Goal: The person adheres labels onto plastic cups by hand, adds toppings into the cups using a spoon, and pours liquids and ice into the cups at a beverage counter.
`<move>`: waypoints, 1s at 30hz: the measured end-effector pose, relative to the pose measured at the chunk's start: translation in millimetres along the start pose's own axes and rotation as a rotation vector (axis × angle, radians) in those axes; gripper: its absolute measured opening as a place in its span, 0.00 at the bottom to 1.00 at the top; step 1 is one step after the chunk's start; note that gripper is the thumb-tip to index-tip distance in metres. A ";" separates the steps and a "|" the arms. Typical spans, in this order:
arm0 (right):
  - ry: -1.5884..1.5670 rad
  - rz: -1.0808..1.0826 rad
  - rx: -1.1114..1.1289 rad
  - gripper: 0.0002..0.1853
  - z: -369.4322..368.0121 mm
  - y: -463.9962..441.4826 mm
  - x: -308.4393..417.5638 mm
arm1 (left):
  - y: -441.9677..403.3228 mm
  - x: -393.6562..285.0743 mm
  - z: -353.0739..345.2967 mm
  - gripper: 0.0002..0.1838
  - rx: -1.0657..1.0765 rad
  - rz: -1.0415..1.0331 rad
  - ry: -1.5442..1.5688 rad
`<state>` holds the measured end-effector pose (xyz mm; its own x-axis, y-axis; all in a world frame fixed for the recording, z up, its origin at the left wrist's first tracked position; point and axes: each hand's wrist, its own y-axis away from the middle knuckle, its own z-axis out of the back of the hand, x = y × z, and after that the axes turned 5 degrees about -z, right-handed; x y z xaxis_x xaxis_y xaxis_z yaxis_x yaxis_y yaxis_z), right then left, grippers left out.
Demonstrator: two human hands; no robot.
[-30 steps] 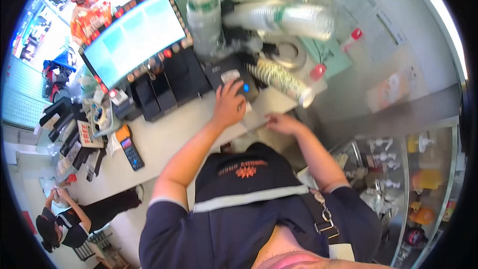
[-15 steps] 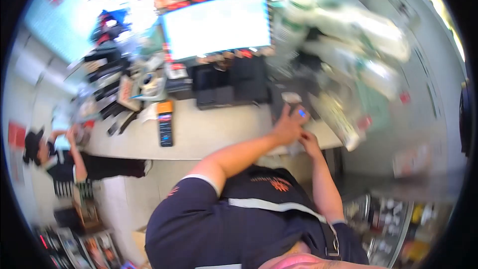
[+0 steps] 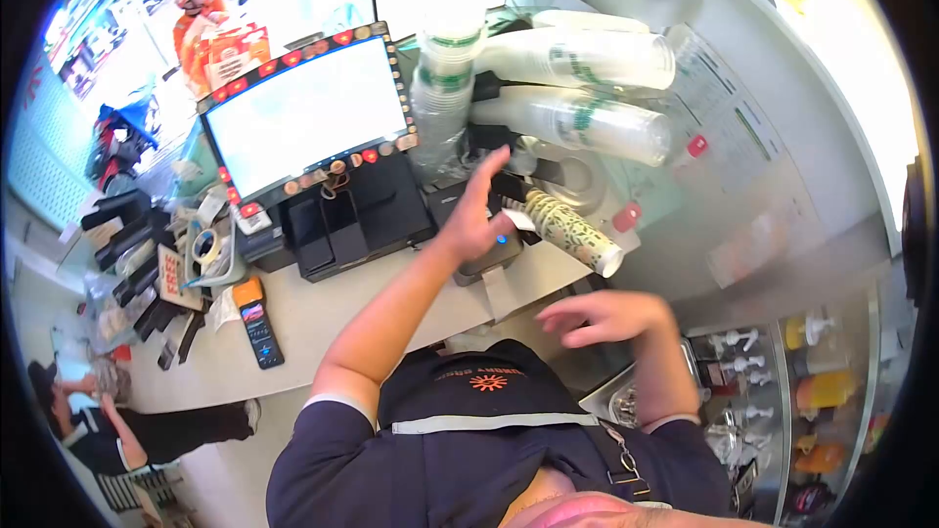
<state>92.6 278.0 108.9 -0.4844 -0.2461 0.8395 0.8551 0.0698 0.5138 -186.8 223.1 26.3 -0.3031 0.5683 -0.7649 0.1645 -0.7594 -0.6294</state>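
My left hand [image 3: 474, 220] is over a small black printer-like device [image 3: 489, 261] with a blue light. Its fingers are stretched toward the stacked cups, and no object shows in its grasp. A small white piece [image 3: 518, 220] lies beside the fingertips; whether they touch it I cannot tell. From the device's front hangs a pale strip of paper [image 3: 496, 293]. My right hand [image 3: 606, 318] hovers in front of the counter edge, fingers apart and holding nothing. Patterned paper cups [image 3: 567, 235], nested in a stack, lie to the right of the device.
Behind are a lit monitor [image 3: 308, 122] and sleeves of clear cups [image 3: 577, 122]. A handheld terminal [image 3: 260, 332] lies on the counter [image 3: 337, 318], left of my arms. Another person [image 3: 103, 430] is at the far left. Shelves with bottles [image 3: 822, 391] stand at the right.
My hands were close together at the device half a second ago; now they are apart. The left reaches farther back, and the right has drawn away with its fingers spread. The camera view has swung too.
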 end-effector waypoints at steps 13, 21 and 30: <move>0.637 -0.090 -1.358 0.30 141.8 34.3 196.2 | -147.2 26.8 18.4 0.57 0.027 -0.318 -0.445; 0.740 0.197 -1.591 0.31 86.7 132.2 190.0 | -148.1 8.0 35.1 0.54 0.133 -0.367 -0.874; 1.296 0.793 -1.163 0.20 -75.9 -19.0 20.0 | 2.4 -69.2 37.8 0.71 0.335 0.430 0.938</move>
<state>80.7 198.4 102.6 -0.0324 -0.9920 -0.1217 0.7289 0.0599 -0.6820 -200.9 169.9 82.9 0.5808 0.1416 -0.8016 -0.2219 -0.9199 -0.3233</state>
